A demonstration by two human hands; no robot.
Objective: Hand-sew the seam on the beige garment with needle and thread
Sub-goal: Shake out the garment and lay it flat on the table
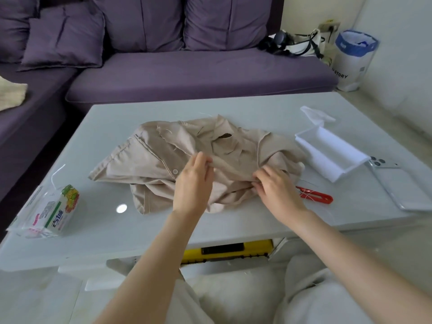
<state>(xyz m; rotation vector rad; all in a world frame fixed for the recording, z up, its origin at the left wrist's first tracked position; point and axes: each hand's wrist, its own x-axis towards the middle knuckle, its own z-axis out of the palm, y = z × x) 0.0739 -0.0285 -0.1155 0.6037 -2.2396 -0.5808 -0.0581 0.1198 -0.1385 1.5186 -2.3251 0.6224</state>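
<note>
Two hands on garment (149, 155), worktop (140, 230) centre. Left hand (194, 181) fingers (205, 160) clamped on a fold at 9 o'clock, right hand (278, 185) fingers (264, 176) clamped at 3; I reckon stretching it for stitching.

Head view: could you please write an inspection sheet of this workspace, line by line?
Surface: white glossy table, garment lying on it.
Job's things: beige garment crumpled at centre; red tool beside it, on the right.
Clutter: tissue pack left; open white box and phone right.
Hands: left hand and right hand both pinch the garment.
Cables: nothing seen.
Surroundings: purple sofa behind the table; white bag at far right.
</note>
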